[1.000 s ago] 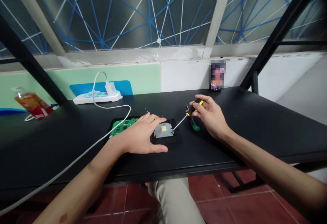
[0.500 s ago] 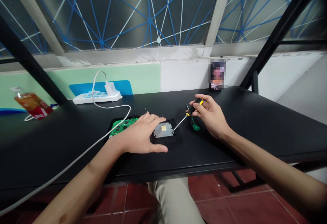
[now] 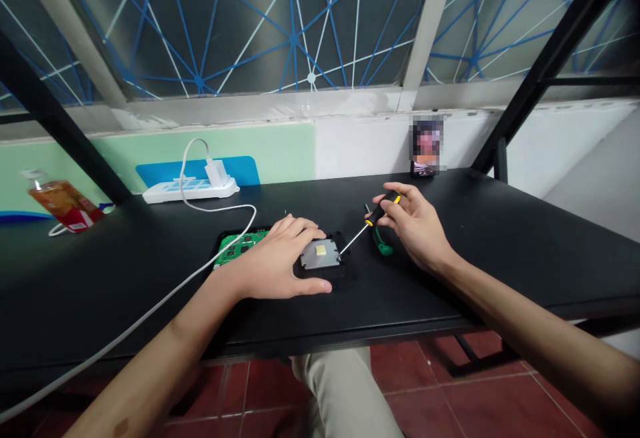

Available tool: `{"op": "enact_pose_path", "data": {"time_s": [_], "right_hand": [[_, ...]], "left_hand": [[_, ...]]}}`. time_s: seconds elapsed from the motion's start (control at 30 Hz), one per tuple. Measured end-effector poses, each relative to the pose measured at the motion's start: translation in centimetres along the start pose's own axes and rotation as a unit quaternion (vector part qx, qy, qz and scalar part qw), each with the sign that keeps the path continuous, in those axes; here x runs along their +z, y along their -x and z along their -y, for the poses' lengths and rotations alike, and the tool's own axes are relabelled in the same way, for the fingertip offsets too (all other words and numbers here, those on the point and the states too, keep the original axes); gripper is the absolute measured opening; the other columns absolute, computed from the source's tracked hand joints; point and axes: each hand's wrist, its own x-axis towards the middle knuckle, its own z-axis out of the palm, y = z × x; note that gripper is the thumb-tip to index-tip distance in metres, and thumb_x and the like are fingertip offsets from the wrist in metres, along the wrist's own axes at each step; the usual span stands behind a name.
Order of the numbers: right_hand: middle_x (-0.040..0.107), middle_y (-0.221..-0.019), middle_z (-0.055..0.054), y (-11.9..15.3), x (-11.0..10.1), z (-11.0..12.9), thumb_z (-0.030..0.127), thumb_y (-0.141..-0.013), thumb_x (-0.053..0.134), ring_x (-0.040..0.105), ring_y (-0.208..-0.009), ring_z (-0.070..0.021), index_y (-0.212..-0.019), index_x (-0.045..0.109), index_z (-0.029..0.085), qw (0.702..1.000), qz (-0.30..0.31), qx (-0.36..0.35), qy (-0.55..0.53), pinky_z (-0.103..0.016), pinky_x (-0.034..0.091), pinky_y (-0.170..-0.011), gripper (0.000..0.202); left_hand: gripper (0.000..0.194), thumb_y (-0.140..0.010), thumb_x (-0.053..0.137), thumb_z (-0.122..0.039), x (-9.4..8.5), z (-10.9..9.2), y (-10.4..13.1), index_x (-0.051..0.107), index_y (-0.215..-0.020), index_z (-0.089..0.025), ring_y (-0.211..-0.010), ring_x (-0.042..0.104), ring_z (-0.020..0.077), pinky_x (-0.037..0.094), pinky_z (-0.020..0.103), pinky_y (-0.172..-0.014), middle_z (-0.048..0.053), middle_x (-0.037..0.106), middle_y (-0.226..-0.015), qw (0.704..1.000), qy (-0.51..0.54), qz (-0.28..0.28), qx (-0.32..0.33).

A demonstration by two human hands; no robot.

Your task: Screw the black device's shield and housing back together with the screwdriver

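Both hands have barely moved over the last second. Left hand [image 3: 277, 261] lies flat, fingers spread, pressing the small black device [image 3: 325, 261] with its grey metal plate [image 3: 321, 254] onto the worktop [image 3: 500, 238] near the front edge. Right hand [image 3: 413, 225], closed around the black-and-yellow screwdriver [image 3: 373, 220], keeps the tip at the plate's right corner, which suggests a screw is being turned. A green circuit board [image 3: 240, 245] lies just left. No brand or writing is legible.

Bare forearms, no sleeves, light khaki trousers [image 3: 345, 391]
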Motion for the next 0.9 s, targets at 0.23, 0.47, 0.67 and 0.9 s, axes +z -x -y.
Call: {"op": "enact_pose_path", "data": {"time_s": [0.23,0.47,0.67,0.9], "right_hand": [[0.068,-0.096,0.000,0.1,0.1,0.3,0.032,-0.077,0.076,0.072,-0.076,-0.0131,-0.111,0.059,0.026,1.000,0.006,-0.008,-0.018,-0.023,0.056,-0.062,0.038],[0.067,-0.095,0.002,0.2,0.2,0.5,0.028,-0.079,0.072,0.073,-0.074,-0.0133,-0.111,0.059,0.026,1.000,0.015,-0.011,-0.025,-0.024,0.055,-0.062,0.034],[0.066,-0.096,0.002,0.3,0.2,0.7,0.023,-0.080,0.066,0.074,-0.073,-0.0145,-0.109,0.058,0.027,0.999,0.019,-0.008,-0.029,-0.029,0.057,-0.067,0.030],[0.065,-0.096,0.003,0.5,0.4,1.0,0.023,-0.080,0.065,0.075,-0.074,-0.0159,-0.110,0.058,0.027,0.999,0.024,-0.002,-0.030,-0.031,0.059,-0.071,0.031]], "left_hand": [[0.049,-0.085,0.070,-0.056,-0.2,-0.1,-0.1,0.056,-0.118,-0.023,-0.128,0.045,0.0356,0.027,0.060,-0.115,0.011,0.052,-0.136,1.000,-0.009,-0.016,0.011],[0.045,-0.085,0.070,-0.055,-0.1,0.0,-0.1,0.058,-0.115,-0.024,-0.124,0.047,0.0344,0.032,0.057,-0.111,0.010,0.054,-0.133,0.999,-0.015,-0.028,0.023],[0.044,-0.085,0.070,-0.055,-0.2,-0.1,-0.1,0.058,-0.115,-0.024,-0.124,0.047,0.0340,0.032,0.057,-0.111,0.010,0.054,-0.133,0.999,-0.020,-0.026,0.022],[0.044,-0.085,0.070,-0.054,-0.1,0.0,-0.1,0.058,-0.116,-0.025,-0.126,0.047,0.0341,0.029,0.057,-0.113,0.010,0.054,-0.133,0.999,-0.021,-0.022,0.017]]}}
